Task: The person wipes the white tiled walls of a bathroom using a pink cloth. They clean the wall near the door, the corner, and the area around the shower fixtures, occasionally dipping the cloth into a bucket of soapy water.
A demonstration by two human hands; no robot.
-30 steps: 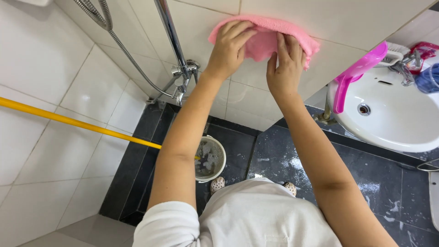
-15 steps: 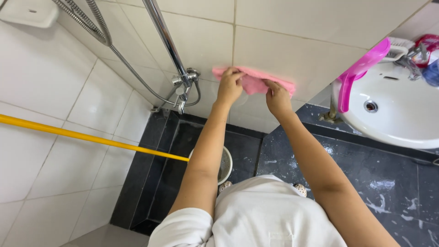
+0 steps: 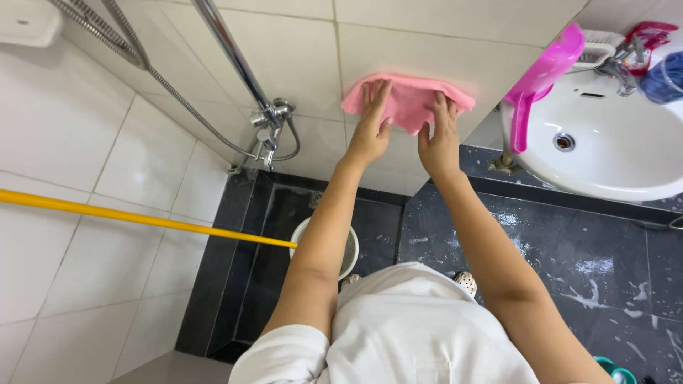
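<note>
Room: white tiled wall (image 3: 142, 171) of a bathroom, above a dark wet floor (image 3: 569, 249).
Left hand: left hand (image 3: 370, 128) lies flat, fingers stretched, pressing the left part of the pink cloth (image 3: 407, 99) to the wall.
Right hand: right hand (image 3: 439, 139) is also flat and spread on the lower right part of the cloth, not clenched.
Cloth: spread on the tile, between the shower tap (image 3: 269, 121) and the pink scoop (image 3: 541, 75).
Farther: white washbasin (image 3: 605, 163) at right; yellow pole (image 3: 142, 217) crosses at left, ending near a round bucket (image 3: 350, 249) on the floor.
</note>
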